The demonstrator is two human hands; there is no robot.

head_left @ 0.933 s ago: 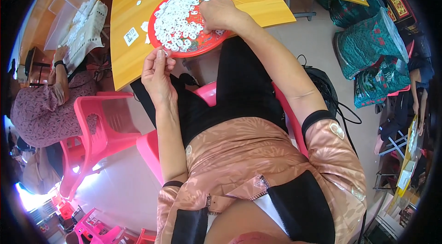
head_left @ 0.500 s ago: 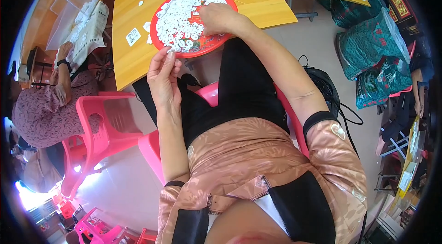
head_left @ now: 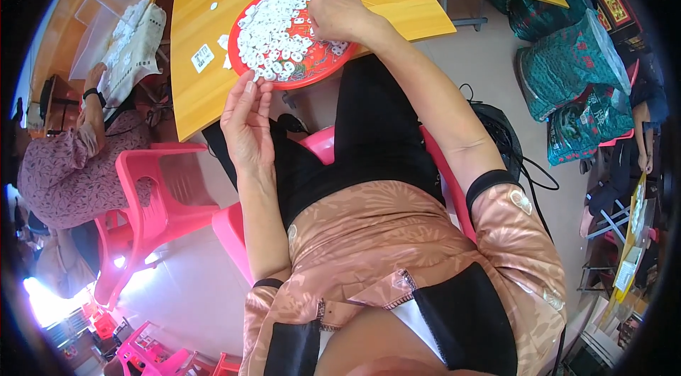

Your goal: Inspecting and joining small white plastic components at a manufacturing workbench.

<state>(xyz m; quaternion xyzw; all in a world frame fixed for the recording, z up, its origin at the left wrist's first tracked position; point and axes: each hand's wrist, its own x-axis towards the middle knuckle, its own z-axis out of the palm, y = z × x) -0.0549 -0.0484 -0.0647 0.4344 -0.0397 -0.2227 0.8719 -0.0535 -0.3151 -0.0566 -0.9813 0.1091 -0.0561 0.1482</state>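
The red tray point(head_left: 323, 76) of white pieces point(head_left: 273, 28) lies at upper centre, overhanging the near edge of the yellow worktop point(head_left: 188, 96), with open surface right of its rim. My right hand point(head_left: 340, 18) extends over the tray's right side, grip hidden. My left hand point(head_left: 247, 120) is upright at the lower-left rim; I cannot tell whether its fingertips pinch a piece.

A small workshop for hand work, it seems: the right hand's fingers point(head_left: 320, 25) reach into a red tray point(head_left: 312, 81) heaped with small white pieces point(head_left: 273, 25), overhanging a yellow table point(head_left: 404, 7). Well to their left, a co-worker point(head_left: 78, 170) sits by spread white bits point(head_left: 129, 27) and a pink plastic chair point(head_left: 169, 214); well to their right stand bulky green sacks point(head_left: 564, 78).
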